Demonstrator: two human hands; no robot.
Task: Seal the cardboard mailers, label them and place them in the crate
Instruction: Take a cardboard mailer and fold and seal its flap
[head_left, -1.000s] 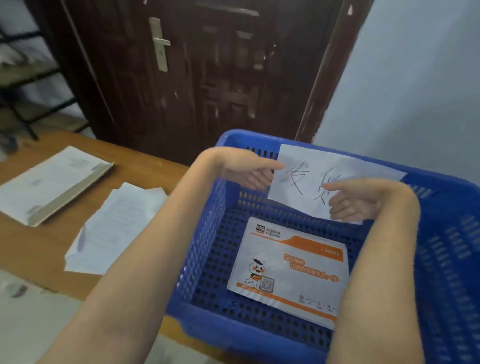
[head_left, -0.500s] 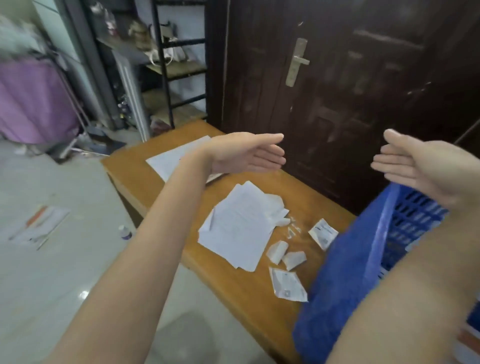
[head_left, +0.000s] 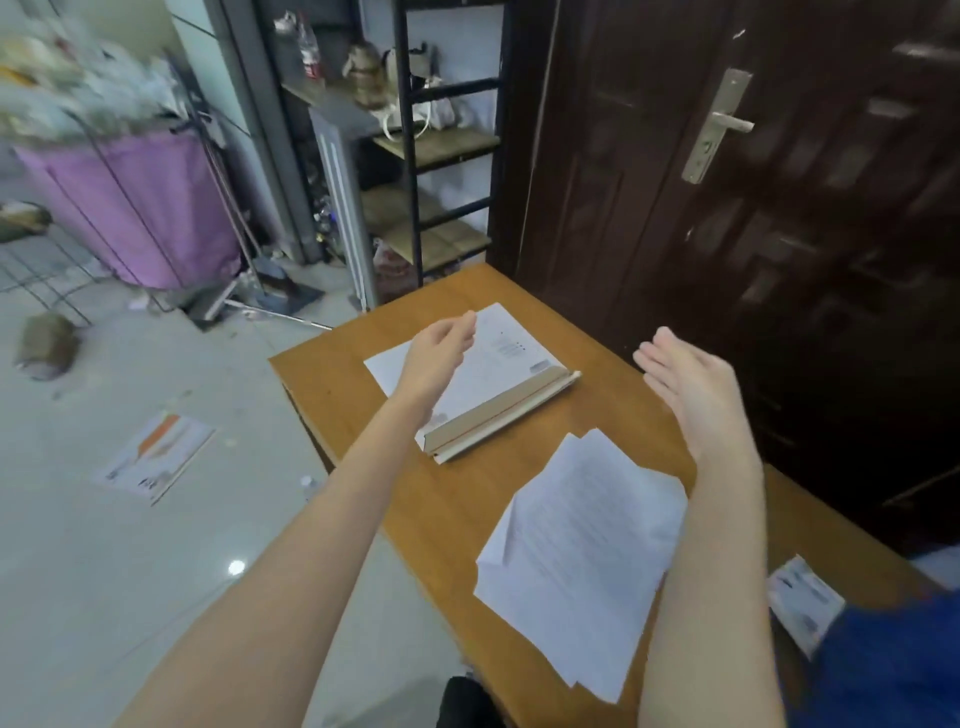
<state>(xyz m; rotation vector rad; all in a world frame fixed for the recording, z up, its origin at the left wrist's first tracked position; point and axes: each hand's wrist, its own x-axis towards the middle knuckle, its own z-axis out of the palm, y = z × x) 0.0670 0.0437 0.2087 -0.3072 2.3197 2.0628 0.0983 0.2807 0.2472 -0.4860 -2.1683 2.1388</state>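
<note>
In the head view, the paper sheet held over the crate (head_left: 893, 670) a second ago has been released. The left hand (head_left: 439, 358) and right hand (head_left: 688, 387) are now spread, empty, above the cardboard mailer (head_left: 480, 382) on the wooden counter (head_left: 343, 379); the next mailer is probably being fetched. Loose papers (head_left: 582, 551) lie nearby, a dark door (head_left: 753, 218) behind.

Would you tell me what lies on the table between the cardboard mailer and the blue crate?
In the head view, a loose stack of white papers lies on the table between the cardboard mailer and the blue crate.
</note>
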